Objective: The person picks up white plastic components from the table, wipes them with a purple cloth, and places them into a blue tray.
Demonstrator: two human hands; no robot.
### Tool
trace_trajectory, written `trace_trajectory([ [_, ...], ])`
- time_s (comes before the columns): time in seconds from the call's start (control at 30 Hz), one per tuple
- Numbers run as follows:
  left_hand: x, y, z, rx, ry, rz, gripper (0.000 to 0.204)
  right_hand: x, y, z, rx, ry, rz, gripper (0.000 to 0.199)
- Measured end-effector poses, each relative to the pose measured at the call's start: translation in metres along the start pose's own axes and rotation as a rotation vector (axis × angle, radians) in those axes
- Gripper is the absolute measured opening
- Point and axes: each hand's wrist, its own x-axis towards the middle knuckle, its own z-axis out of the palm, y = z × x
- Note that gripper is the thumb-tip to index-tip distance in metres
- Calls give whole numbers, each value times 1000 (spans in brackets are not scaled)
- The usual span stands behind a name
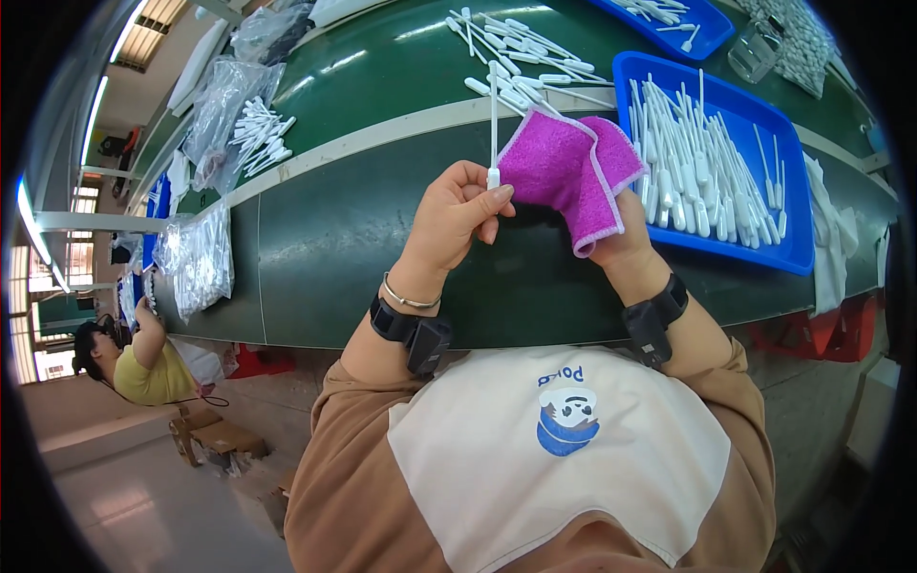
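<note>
My left hand point(452, 218) pinches a slim white plastic stick point(494, 129) by its thicker lower end, between thumb and fingers. The stick points up and away from me, its thin shaft free. Just right of it, my right hand point(626, 237) holds a magenta cloth point(559, 158) with a pale stitched edge. The cloth drapes over that hand and hides most of its fingers. The cloth's upper left edge lies close to the stick; whether they touch, I cannot tell. A blue tray point(802, 229) beside my right hand holds many similar white sticks.
More white sticks point(530, 48) lie loose beyond my hands, and another pile point(260, 136) lies left near clear plastic bags point(202, 258). A second blue tray point(712, 38) stands at the far right. A white cloth point(833, 229) hangs at the right. A co-worker point(143, 363) sits at left.
</note>
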Motion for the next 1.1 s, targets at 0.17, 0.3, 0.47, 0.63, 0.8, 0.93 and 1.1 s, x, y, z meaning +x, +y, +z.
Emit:
trace_trajectory([
  [0.17, 35, 21, -1, 186, -17, 22, 15, 1, 10, 14, -60, 24, 52, 35],
  [0.3, 136, 60, 17, 584, -122, -81, 19, 2, 14, 9, -21, -5, 218, 32],
  [0.47, 254, 66, 84, 752, -223, -123, 19, -4, 12, 4, 17, -55, 268, 30],
  [0.63, 314, 60, 135, 554, -77, -51, 17, -5, 9, 1, 72, -50, 284, 29],
  [0.8, 329, 60, 115, 431, -191, 124, 35, -3, 8, 2, 122, 1, 295, 28],
  [0.93, 315, 59, 89, 392, -417, -22, 40, -1, 5, 0, 118, -106, 358, 29],
  [1.1, 296, 43, 127, 500, -217, -156, 43, -5, 11, 2, 97, -42, 389, 26],
])
